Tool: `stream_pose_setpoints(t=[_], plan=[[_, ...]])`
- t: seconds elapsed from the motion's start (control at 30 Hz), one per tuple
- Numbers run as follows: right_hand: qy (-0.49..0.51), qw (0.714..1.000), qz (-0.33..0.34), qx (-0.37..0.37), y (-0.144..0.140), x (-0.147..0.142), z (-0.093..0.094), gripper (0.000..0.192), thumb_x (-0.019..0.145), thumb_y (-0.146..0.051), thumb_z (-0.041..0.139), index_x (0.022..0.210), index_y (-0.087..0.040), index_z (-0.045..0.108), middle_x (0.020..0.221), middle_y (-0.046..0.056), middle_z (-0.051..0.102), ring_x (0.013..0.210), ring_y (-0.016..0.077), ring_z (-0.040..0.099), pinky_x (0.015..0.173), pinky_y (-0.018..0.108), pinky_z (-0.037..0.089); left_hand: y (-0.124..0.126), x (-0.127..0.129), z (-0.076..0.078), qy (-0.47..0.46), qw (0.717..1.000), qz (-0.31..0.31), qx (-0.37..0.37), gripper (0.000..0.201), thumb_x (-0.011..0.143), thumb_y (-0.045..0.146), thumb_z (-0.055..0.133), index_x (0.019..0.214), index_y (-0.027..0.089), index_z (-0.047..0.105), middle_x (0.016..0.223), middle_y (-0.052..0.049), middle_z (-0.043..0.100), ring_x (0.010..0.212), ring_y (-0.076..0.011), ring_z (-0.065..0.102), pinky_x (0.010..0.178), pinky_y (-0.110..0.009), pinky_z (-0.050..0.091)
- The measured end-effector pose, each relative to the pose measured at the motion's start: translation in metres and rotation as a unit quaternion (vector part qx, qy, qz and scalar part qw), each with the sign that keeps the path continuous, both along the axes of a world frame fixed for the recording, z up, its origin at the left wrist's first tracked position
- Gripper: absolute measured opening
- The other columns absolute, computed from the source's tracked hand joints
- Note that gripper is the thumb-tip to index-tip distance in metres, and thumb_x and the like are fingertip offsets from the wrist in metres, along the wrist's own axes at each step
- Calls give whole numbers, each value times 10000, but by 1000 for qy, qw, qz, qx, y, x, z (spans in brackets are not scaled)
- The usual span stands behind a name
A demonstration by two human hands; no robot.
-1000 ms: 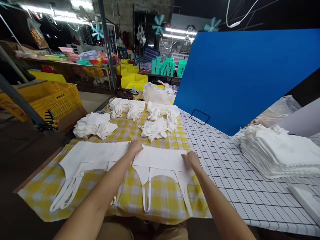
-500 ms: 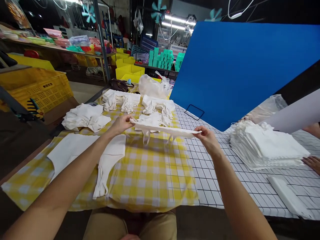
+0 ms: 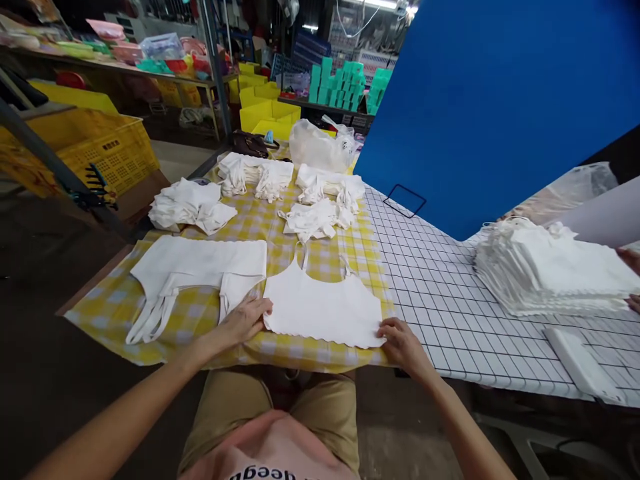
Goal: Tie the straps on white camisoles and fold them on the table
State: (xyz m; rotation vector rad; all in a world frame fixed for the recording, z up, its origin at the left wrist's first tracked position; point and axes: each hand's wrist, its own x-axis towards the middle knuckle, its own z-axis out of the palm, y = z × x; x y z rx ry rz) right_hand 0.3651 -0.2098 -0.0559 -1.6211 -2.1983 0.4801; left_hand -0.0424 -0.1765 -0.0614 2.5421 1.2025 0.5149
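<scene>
- Cloth was the big change: the white top [image 3: 324, 308] that you held up in the air half a second before lay flat on the yellow checked cloth [image 3: 305, 353], near your edge of the table.
- Its straps pointed away from you, where a second before they had pointed toward you. You had turned it round.
- Your left hand [image 3: 243, 321] pinched the near left corner of the top, and your right hand [image 3: 401, 342] pinched the near right corner. Your hands were apart, one at each end.
- Just to the left lay another flat white top [image 3: 200, 267], close beside the first, and it had stayed there.
- Farther back sat small white piles [image 3: 320, 217], and a tall stack [image 3: 550, 270] sat on the grid table [image 3: 450, 313].
- I think the top was set down and ready to be smoothed or folded.
</scene>
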Motion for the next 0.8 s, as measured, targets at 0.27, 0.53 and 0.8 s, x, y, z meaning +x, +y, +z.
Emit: stream_pose_setpoints(t=[0.27,0.53,0.8], plan=[[5,999,-4,40,-6,2,-6,277,753,-197,455,921,-240,670,979,85,555,944,226,561,803,372,480,0,-9,1,77,996,-36,33,277,789,70,460,969,192,631,1098,-36,603,1031,-151,559,1037,-403,346],[119,989,-45,72,-8,-4,17,191,770,-299,505,799,-240,685,989,77,607,921,232,593,769,364,489,9,-4,25,-61,997,21,-50,254,766,90,462,857,185,680,999,-33,670,965,-156,604,964,-331,412],[334,936,-106,42,-11,-21,139,172,728,-395,629,735,-225,655,756,33,619,717,179,558,599,276,467,6,-15,138,-330,923,91,-174,272,781,383,524,771,138,643,770,-31,659,745,-163,598,646,-223,463]])
